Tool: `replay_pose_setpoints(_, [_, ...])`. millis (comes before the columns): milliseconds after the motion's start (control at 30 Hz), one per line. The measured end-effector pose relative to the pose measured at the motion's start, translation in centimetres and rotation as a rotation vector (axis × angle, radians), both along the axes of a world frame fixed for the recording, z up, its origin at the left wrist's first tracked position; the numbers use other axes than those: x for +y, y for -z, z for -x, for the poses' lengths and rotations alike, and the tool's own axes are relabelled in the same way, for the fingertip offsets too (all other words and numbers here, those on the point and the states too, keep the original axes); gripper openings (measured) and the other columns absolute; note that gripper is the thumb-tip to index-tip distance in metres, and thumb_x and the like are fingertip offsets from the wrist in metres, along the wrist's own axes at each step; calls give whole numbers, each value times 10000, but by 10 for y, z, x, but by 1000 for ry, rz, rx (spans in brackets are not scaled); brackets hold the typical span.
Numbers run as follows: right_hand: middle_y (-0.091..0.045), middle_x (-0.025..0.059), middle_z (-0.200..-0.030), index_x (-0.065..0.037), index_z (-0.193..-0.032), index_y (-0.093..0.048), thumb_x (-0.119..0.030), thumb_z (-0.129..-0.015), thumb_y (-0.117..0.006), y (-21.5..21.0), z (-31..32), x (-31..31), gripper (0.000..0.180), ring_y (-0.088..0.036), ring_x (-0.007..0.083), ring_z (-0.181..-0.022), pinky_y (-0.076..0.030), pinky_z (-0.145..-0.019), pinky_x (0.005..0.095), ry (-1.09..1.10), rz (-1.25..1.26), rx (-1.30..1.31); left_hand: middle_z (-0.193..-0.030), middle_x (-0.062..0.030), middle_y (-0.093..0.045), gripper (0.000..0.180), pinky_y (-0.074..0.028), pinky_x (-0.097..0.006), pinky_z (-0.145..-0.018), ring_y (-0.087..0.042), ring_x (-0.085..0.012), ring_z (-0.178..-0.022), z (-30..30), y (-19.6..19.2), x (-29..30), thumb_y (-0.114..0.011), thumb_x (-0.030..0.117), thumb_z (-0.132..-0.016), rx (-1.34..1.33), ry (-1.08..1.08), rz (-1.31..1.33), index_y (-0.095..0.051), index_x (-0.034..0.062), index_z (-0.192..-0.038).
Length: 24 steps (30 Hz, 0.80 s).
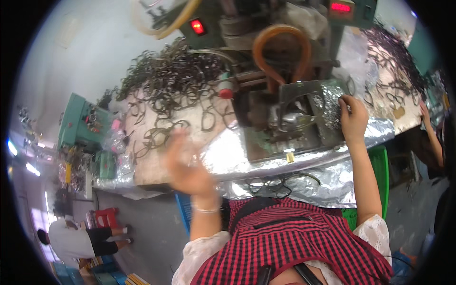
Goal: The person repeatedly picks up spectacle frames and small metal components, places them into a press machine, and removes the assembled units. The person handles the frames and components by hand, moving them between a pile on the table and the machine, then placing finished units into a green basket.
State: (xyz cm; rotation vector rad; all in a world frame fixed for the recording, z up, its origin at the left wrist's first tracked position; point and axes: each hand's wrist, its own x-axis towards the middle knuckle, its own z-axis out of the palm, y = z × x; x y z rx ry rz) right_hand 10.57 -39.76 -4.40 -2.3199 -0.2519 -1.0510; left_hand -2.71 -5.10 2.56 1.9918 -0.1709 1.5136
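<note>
Loading looks to be the step: green press machine (pixel 280 61) with pile of dark metal loops (pixel 171 80) to its left, right hand (pixel 354 118) fingers curled at its fixture plate (pixel 304 114), blurred left hand (pixel 187 166) spread open below the pile, next needs a loop grabbed

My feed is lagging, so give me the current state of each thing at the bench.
left hand: raised, open, blurred, empty.
right hand: resting at the machine's crinkled foil; grip unclear.
red indicator lamp: lit.
red display: lit.
pile of metal loops: heaped loose on table.
orange hose: looped over machine.
</note>
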Motion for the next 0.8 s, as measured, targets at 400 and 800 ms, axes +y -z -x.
replay_pose_setpoints(400, [-683,133,-921,-41,-942,-701,-76,-811,-668,-2,12,-1,139,-654,289,-857,-510,-768,350,-21,-235,226,-1284,-211,-554,394,-407,-455,-964,-526,-402,-1039,-62,106,216,-720,393,-761,1040,-694,-363,-743,53,-958])
replay_pose_setpoints(800, [-688,97,-912,-33,-985,-706,-10,-767,-687,-85,42,61,220,-649,229,-845,-491,-756,312,-517,-281,97,-840,-46,-625,117,-525,-259,-687,-627,-144,-753,-60,38,68,-643,56,-900,398,257,730,-562,15,-974])
